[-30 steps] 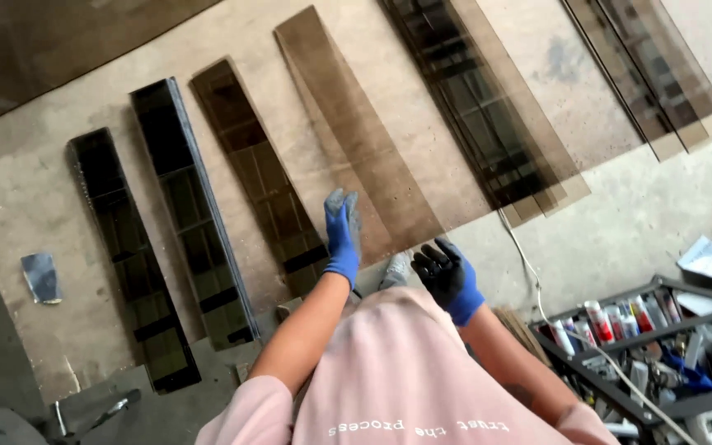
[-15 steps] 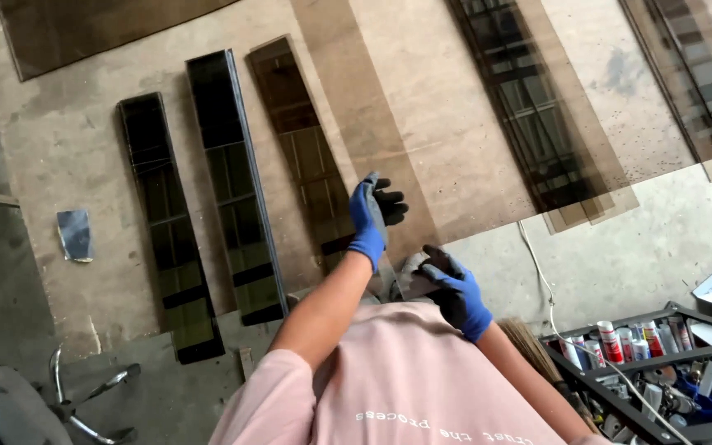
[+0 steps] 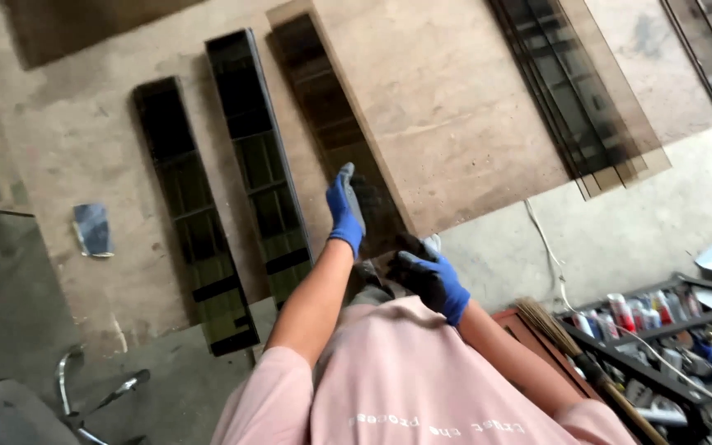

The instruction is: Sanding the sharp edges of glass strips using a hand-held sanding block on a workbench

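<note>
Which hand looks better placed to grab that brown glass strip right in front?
Probably the left hand: it reaches over the near end of the brown glass strip, fingers extended. The right hand is curled near the body.

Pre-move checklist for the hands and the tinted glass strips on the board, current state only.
1. Gloves on both hands: ok. Left hand and right hand both wear blue gloves.
2. Grip on a strip: cannot tell. The left hand is raised over the near end of the tinted glass strip; contact is not visible.
3. Right hand free: cannot tell. It is curled close to the body and its palm is hidden.
4. Neighbouring strips apart: ok. The two dark strips lie separately on the wooden board.
5. Floor beside the person: not ok. A broom and a cluttered tool rack sit close.
</note>
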